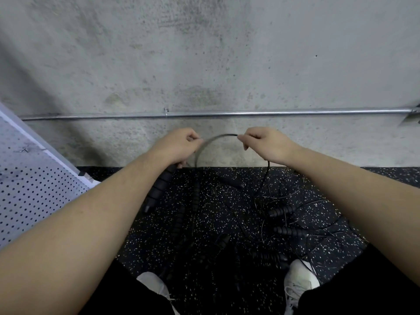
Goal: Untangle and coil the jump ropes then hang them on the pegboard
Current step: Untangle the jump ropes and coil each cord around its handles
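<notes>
Head view: nearest, white shoes (301, 279) on speckled black floor (211, 208), tangled jump ropes (279, 223) strewn between and beyond; higher, left hand (179, 145) curled round black ribbed handle (160, 187), fingertips pinching thin cable (218, 137); right hand (264, 143) pinching same cable, arched between both; white pegboard (29, 185) leaning left; farthest, concrete wall (204, 53) with metal pipe (250, 113)

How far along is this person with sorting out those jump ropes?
Early on. Nothing looks finished: the pegboard at the left shows no rope hung on it. In hand: the left hand and right hand arch one rope between them, a handle hanging below the left. Left: the tangled pile of ropes on the floor.
</notes>
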A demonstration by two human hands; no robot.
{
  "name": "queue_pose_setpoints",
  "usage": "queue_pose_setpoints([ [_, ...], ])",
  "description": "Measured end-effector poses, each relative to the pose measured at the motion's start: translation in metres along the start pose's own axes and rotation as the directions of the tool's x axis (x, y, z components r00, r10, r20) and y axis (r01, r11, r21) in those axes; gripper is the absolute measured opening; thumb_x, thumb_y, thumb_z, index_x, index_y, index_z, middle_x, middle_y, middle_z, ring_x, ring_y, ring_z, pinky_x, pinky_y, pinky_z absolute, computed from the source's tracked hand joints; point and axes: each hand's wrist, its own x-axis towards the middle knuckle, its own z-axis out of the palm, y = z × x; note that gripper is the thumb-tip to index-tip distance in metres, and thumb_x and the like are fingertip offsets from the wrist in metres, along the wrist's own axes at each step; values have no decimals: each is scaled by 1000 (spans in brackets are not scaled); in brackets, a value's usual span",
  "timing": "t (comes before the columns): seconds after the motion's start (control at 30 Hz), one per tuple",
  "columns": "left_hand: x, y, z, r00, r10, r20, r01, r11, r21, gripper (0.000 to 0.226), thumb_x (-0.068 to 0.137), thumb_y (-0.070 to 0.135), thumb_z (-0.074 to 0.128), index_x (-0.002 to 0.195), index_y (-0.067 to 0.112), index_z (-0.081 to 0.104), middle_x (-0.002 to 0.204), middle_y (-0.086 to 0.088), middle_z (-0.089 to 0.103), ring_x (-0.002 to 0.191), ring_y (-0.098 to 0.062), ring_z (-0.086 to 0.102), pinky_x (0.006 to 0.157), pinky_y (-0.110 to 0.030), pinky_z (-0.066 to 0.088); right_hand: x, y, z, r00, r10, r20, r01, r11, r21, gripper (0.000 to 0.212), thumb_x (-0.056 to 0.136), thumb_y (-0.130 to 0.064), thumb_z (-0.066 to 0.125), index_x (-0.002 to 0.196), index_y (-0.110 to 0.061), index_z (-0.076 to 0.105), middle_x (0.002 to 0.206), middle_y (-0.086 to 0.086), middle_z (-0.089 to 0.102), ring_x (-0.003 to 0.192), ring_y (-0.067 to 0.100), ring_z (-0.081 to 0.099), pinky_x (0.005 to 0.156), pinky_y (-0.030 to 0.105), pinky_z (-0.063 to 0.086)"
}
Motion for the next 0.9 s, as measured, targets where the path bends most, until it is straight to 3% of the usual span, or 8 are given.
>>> queue_pose_setpoints([
  [0.17, -5, 19, 14, 991, 122, 63, -121, 992, -17, 33, 105, 30, 51, 138, 28, 55, 121, 11, 56, 40, -7, 56, 43, -23, 51, 1, -10, 6, 996, -74, 54, 77, 995, -63, 35, 102, -44, 54, 86, -19, 70, 56, -6, 52, 36, 2, 36, 42, 19, 29],
  [0.3, -9, 34, 29, 947, 301, 109, -298, 954, -42, 11, 105, 34, 51, 109, 34, 61, 101, 7, 69, 43, -3, 56, 45, -26, 49, 2, -17, 8, 996, -91, 16, 92, 996, -13, 35, 105, -42, 49, 84, -20, 67, 60, -6, 50, 43, 2, 39, 44, 18, 29],
  [0.37, -8, 33, 29, 939, 336, 69, -338, 941, 11, 20, 106, 39, 48, 94, 33, 63, 84, 7, 71, 47, 0, 54, 51, -31, 47, 0, -19, 7, 995, -98, 16, 97, 994, 52, 37, 107, -40, 44, 84, -22, 65, 64, -8, 52, 45, -2, 44, 47, 13, 32],
  [0.43, -5, 29, 27, 943, 331, 21, -332, 941, 61, 30, 107, 42, 44, 86, 31, 63, 76, 6, 71, 51, -4, 55, 57, -34, 47, -4, -18, 7, 995, -95, 43, 87, 982, 166, 44, 108, -44, 36, 84, -21, 64, 68, -5, 55, 55, 2, 52, 62, 18, 42],
  [0.5, -4, 27, 25, 948, 318, -25, -316, 946, 75, 34, 107, 46, 43, 87, 26, 63, 76, 8, 71, 49, -2, 52, 55, -29, 45, -5, -13, 6, 993, -62, 103, 37, 974, 226, 52, 107, -51, 31, 89, -18, 65, 72, 5, 62, 67, 21, 63, 77, 34, 50],
  [0.6, -6, 26, 23, 948, 297, -113, -298, 954, 11, 33, 107, 45, 44, 88, 23, 61, 79, 9, 71, 44, -1, 45, 49, -27, 41, -3, 3, 7, 973, -26, 228, 9, 997, 75, 51, 105, -58, 29, 95, -23, 65, 84, -3, 75, 85, 19, 70, 88, 37, 52],
  [0.73, 0, 15, 9, 957, 156, -245, -199, 967, -162, 27, 107, 37, 46, 87, 24, 59, 84, 5, 72, 46, -12, 51, 51, -32, 49, -2, 28, 10, 915, 85, 395, 6, 975, -223, 28, 109, -37, 39, 96, -24, 60, 96, -7, 73, 74, 8, 58, 70, 26, 42],
  [0.9, 4, -9, 4, 1000, 17, 2, -17, 991, -129, 23, 108, 31, 45, 108, 17, 63, 100, -5, 73, 46, -16, 54, 42, -24, 46, -2, 34, 7, 959, 71, 273, -1, 969, -247, 32, 110, -36, 36, 112, -25, 65, 82, -2, 71, 58, 6, 53, 64, 25, 41],
])
